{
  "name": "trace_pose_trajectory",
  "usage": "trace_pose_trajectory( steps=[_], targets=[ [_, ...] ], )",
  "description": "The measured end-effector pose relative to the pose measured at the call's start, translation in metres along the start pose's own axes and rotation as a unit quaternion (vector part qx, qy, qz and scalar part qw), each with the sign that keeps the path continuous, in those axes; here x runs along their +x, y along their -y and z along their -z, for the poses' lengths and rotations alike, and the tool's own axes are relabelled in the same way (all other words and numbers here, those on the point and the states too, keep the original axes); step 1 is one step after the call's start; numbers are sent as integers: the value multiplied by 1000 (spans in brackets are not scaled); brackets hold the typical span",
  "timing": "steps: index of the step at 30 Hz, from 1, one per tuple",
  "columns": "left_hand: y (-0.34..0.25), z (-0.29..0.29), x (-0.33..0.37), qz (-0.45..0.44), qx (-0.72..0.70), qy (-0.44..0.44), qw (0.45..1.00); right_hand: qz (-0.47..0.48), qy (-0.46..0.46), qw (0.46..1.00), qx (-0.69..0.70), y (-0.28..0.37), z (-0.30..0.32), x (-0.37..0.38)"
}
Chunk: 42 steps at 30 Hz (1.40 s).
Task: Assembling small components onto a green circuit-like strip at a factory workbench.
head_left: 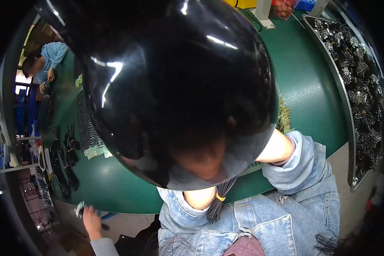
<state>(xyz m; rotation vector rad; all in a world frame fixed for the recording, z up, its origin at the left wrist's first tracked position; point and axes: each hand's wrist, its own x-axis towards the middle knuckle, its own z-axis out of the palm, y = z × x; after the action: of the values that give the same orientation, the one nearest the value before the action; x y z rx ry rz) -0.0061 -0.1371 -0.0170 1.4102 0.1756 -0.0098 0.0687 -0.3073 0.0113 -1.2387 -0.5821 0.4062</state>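
A large glossy black rounded hood (179, 85) fills the middle of the head view and covers both my hands. My left forearm (199, 199) and my right forearm (276, 150) emerge from under its lower edge, with rolled denim sleeves. What my fingers hold or touch is hidden. Beside my left forearm, a bundle of black cables (227, 191) tied with a yellow band hangs over the table's near edge toward my lap. Stacked yellowish strips (283, 115) show at the hood's right edge, just beyond my right forearm.
Bundled black cables (68, 160) and rows of dark leads with pale ends (96, 145) lie left on the green table (307, 85). Right stands a metal tray (347, 100) of cable parts. One co-worker (51, 59) sits far left; another person's hand (91, 219) holds something small and silvery.
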Motion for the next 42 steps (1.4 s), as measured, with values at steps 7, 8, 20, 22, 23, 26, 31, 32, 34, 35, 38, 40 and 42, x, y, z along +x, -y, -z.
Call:
trace_pose_trajectory(
  steps=[7, 8, 20, 22, 23, 26, 31, 32, 34, 35, 38, 40, 42],
  targets=[
    [-15, -16, -2, 49, 69, 16, 996, -2, -52, 998, -26, -15, 1, -8],
    [-13, -17, -2, 49, 69, 15, 996, -3, -52, 998, -26, -16, 1, -8],
    [2, -7, 3, -36, -3, 33, 999, -65, -43, 997, 13, -4, -2, -2],
    [20, 1, 2, -66, 1, 20, 998, -46, -67, 996, 25, -1, -9, -1],
    [4, -11, 2, -42, -46, 34, 997, -46, -60, 997, 20, 0, -10, -3],
    [-15, -20, -1, 13, -75, 64, 995, -52, -91, 995, 3, 2, -16, -7],
    [-15, -15, -5, -5, -106, 64, 992, -77, -100, 991, 50, -2, -24, -7],
    [-15, -14, -5, -6, -124, 69, 990, -74, -93, 991, 59, -3, -24, -7],
    [-15, -12, -5, 2, -138, 69, 988, -85, -83, 990, 82, -1, -25, -6],
    [-15, -12, -5, 14, -154, 70, 985, -98, -76, 987, 105, 0, -25, -6],
    [-16, -11, -5, 12, -128, 69, 989, -66, -72, 992, 86, -3, -24, -7],
    [-17, -12, -6, 8, -129, 71, 989, -65, -71, 992, 82, -2, -23, -7],
    [-19, -13, -7, 6, -130, 72, 989, -65, -72, 992, 77, -1, -22, -8]
  ],
)
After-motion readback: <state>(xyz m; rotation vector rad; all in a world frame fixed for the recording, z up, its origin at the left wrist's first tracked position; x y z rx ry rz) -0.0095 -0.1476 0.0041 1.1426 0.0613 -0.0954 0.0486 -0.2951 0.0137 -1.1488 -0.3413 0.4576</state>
